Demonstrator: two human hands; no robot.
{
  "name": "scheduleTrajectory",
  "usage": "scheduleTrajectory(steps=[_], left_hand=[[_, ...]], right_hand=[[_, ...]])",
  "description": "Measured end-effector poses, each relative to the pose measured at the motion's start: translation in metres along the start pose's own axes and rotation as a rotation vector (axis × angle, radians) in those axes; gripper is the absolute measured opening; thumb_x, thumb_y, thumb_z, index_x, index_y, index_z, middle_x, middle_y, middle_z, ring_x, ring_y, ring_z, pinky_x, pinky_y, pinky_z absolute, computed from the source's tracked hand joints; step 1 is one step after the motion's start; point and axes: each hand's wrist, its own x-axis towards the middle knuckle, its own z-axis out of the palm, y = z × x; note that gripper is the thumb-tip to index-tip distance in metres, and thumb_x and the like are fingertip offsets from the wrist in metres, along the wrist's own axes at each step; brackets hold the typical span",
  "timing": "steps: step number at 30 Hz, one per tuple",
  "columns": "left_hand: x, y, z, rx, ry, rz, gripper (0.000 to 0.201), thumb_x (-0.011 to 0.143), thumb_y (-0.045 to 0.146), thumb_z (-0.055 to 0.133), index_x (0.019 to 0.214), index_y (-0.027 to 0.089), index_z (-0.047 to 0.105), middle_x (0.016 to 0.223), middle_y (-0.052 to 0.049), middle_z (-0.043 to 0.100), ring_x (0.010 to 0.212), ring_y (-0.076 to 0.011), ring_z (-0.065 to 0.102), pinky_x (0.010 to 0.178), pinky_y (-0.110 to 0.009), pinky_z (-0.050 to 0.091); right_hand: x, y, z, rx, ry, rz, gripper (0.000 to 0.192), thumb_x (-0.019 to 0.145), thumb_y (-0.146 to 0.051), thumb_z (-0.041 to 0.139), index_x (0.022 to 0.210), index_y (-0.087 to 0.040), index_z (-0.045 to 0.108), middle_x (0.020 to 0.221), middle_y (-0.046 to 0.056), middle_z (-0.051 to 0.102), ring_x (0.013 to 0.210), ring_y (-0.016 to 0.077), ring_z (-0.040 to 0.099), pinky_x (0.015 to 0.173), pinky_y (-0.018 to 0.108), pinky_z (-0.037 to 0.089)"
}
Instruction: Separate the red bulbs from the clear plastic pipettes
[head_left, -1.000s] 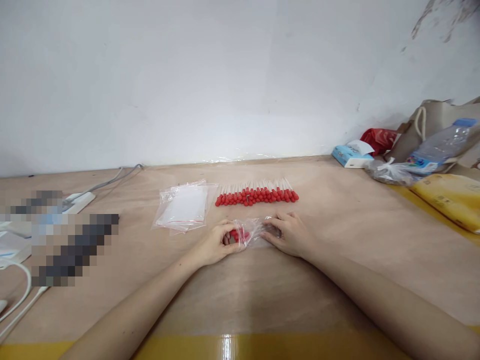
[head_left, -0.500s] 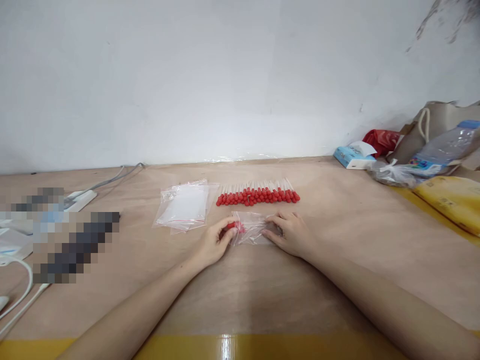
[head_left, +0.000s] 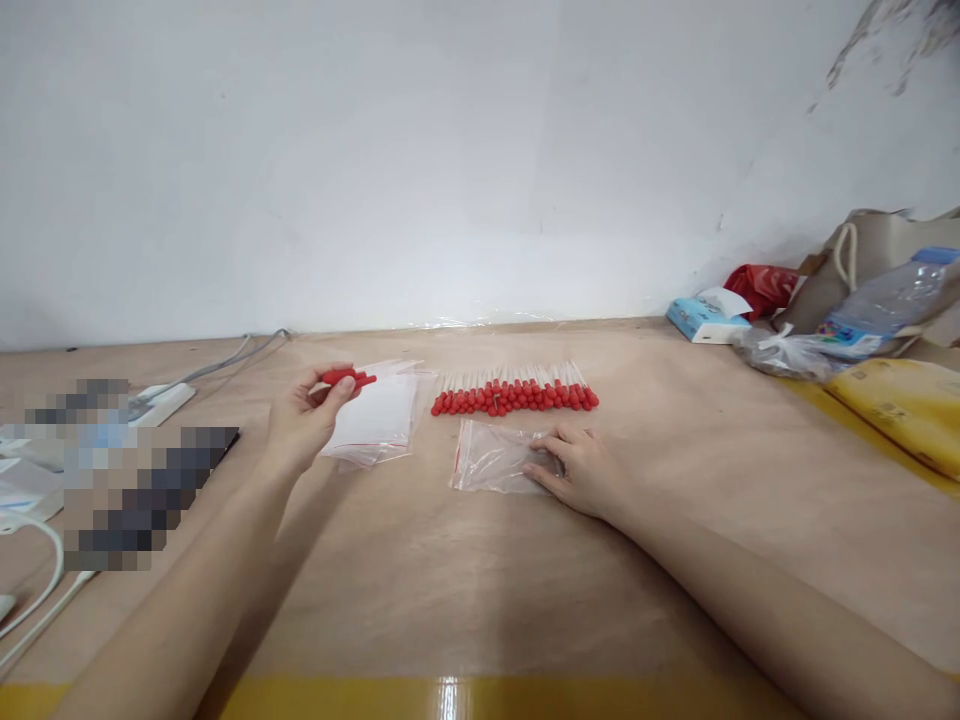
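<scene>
Left hand swung from centre to left-middle of frame, fingers pinched on red-tipped sticks. Right hand flat, open, pinning clear bag at centre. Loose pinch could drop sticks; bag may slide.

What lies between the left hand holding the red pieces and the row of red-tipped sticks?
In the head view, the stack of clear bags lies between the left hand and the row of red-tipped sticks.

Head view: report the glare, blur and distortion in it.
Head view: even, soft light; one bright glare streak on the yellow tape strip at the table's near edge; wide-angle stretch bends the forearms and the water bottle; a pixelated patch masks the left side; the left hand and its red-tipped pieces look slightly soft, the right hand sharp.
</scene>
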Motion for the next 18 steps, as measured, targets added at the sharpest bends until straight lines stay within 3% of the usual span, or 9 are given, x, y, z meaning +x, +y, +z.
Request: scheduleTrajectory(steps=[3,8,12,18], left_hand=[[0.011,-0.008,0.017,0.183,0.068,0.255,0.031,0.075,0.036,0.058,0.098,0.016,0.06,0.094,-0.005,0.062,0.086,-0.0161,0.061,0.081,-0.032,0.05],[0.02,-0.038,0.058,0.581,-0.089,0.528,0.024,0.083,0.025,0.044,0.098,0.018,0.062,0.1,-0.006,0.058,0.091,-0.0162,0.056,0.084,-0.03,0.046],[0.021,-0.053,0.074,0.732,-0.297,0.517,0.029,0.079,0.015,0.041,0.096,0.018,0.064,0.1,-0.007,0.057,0.086,-0.0176,0.057,0.082,-0.031,0.045],[0.028,-0.048,0.068,0.766,-0.476,0.416,0.046,0.066,0.01,0.046,0.111,0.013,0.057,0.103,-0.009,0.057,0.092,-0.0208,0.057,0.085,-0.032,0.045]], right_hand=[[0.0,-0.001,-0.002,0.006,-0.006,0.002,0.03,0.081,-0.045,0.049,0.097,-0.021,0.061,0.092,0.005,0.059,0.083,0.0167,0.055,0.076,0.032,0.036],[0.0,-0.003,-0.003,0.007,-0.019,0.001,0.032,0.082,-0.045,0.047,0.098,-0.021,0.061,0.093,0.006,0.059,0.084,0.0175,0.055,0.079,0.033,0.036],[0.0,-0.002,-0.003,0.007,-0.02,-0.002,0.032,0.082,-0.045,0.047,0.099,-0.021,0.061,0.093,0.006,0.058,0.085,0.0175,0.055,0.079,0.033,0.035],[0.0,-0.002,-0.001,0.007,-0.027,-0.001,0.032,0.082,-0.044,0.048,0.099,-0.02,0.061,0.092,0.006,0.058,0.084,0.0173,0.054,0.08,0.033,0.035]])
